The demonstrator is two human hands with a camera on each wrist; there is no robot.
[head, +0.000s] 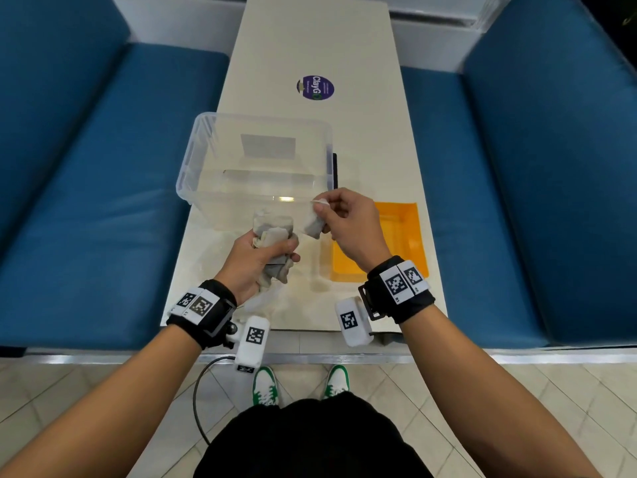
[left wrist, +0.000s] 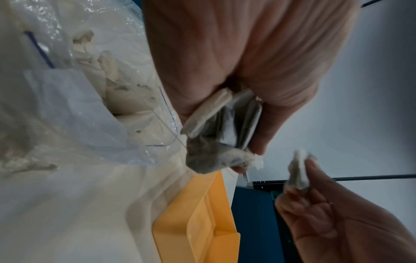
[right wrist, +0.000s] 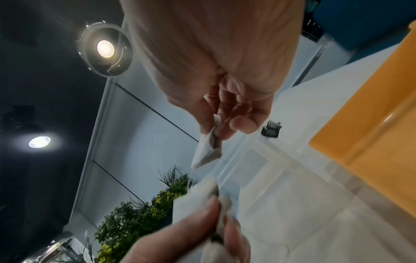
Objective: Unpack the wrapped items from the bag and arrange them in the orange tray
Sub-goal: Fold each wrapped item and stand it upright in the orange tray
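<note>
One small wrapped packet (head: 314, 224) hung in the air, pinched at its top by the right hand (head: 348, 224), just left of the orange tray (head: 410, 215) and above the tabletop (head: 317, 46). Beside it, the left hand (head: 256, 262) clenched a clear bag (head: 274, 232) stuffed with more packets, held up over the tabletop. Behind both hands stood a clear plastic tub (head: 203, 160). Blue seats (head: 86, 167) flanked the tabletop.
</note>
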